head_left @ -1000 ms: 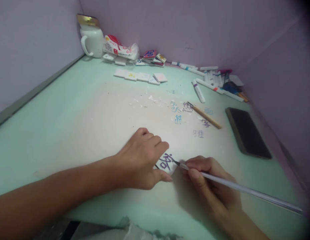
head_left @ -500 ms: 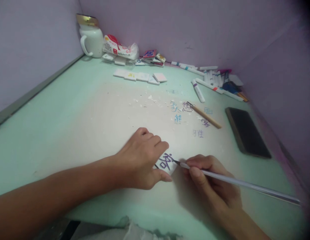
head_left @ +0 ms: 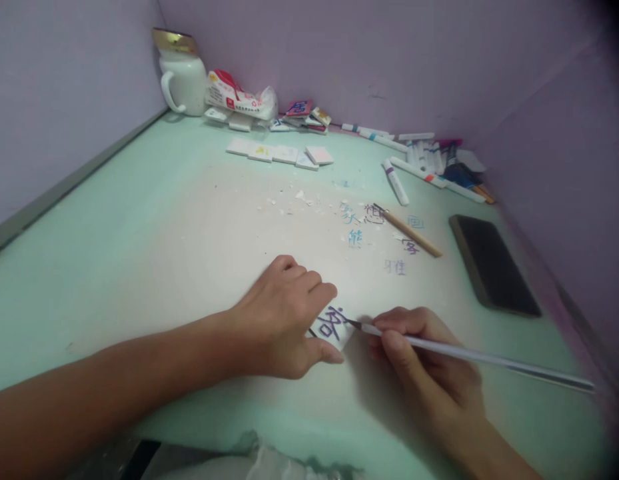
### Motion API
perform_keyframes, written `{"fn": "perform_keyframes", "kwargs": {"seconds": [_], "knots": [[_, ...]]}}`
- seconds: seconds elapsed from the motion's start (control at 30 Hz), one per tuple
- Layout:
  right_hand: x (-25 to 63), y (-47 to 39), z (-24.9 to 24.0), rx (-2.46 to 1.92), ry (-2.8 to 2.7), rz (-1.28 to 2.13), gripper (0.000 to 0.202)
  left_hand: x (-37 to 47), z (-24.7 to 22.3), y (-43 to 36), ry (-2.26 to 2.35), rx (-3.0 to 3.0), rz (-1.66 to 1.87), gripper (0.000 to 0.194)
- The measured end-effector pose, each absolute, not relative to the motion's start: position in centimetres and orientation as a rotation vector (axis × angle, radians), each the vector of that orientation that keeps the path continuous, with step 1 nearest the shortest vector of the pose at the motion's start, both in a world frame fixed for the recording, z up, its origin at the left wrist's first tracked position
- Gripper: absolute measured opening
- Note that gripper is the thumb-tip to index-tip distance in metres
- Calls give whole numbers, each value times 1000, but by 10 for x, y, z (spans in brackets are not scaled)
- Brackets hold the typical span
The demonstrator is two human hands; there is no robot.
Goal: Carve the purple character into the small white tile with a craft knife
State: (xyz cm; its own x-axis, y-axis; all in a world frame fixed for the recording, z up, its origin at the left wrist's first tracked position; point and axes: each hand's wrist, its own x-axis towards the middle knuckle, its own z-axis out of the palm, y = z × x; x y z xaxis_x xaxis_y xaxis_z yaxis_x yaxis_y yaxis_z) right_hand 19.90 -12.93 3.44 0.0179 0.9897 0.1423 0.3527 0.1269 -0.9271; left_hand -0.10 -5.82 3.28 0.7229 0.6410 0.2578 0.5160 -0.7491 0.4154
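My left hand (head_left: 284,323) is curled over a small white carving block (head_left: 343,339), its thumb and fingers gripping the edges. A purple character is drawn on the top face; the hand hides the block's left part. My right hand (head_left: 424,360) pinches a slim craft knife (head_left: 469,353) with a long silvery handle. Its dark pointed tip touches or hovers just over the right side of the character, and the handle slopes off to the right. Both hands rest low over the pale green table (head_left: 199,407).
Behind lie white shavings (head_left: 302,195), characters written on the table, a wooden stick tool (head_left: 414,231) and a purple-banded marker (head_left: 396,181). A phone (head_left: 494,265) lies right. Along the back wall stand a lidded mug (head_left: 184,80), a tissue pack (head_left: 239,97), white blocks (head_left: 284,154) and several markers (head_left: 424,157).
The handle's far end has risen slightly, and my right hand has shifted a little with it. The tip stays by the character's right side; my left hand and the block have not moved.
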Motion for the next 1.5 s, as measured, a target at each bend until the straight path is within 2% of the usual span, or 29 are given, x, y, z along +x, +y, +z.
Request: {"fn": "perform_keyframes", "kwargs": {"seconds": [0.33, 0.67, 0.87, 1.07, 1.33, 1.5], "knots": [[199, -131, 36, -1352, -1483, 926, 18, -2, 32, -59, 896, 2624, 572, 48], [197, -129, 33, -1311, -1547, 883, 11, -1, 33, -58, 899, 2621, 547, 48], [199, -131, 36, -1347, -1450, 950, 16, -1, 33, -58, 899, 2613, 551, 48], [198, -131, 35, -1394, -1446, 935, 12, -1, 32, -58, 900, 2611, 557, 49], [200, -134, 34, -1337, -1367, 1028, 19, -1, 31, -57, 892, 2613, 572, 49], [200, -134, 33, -1293, -1306, 1041, 17, -2, 31, -57, 895, 2613, 558, 47]]}}
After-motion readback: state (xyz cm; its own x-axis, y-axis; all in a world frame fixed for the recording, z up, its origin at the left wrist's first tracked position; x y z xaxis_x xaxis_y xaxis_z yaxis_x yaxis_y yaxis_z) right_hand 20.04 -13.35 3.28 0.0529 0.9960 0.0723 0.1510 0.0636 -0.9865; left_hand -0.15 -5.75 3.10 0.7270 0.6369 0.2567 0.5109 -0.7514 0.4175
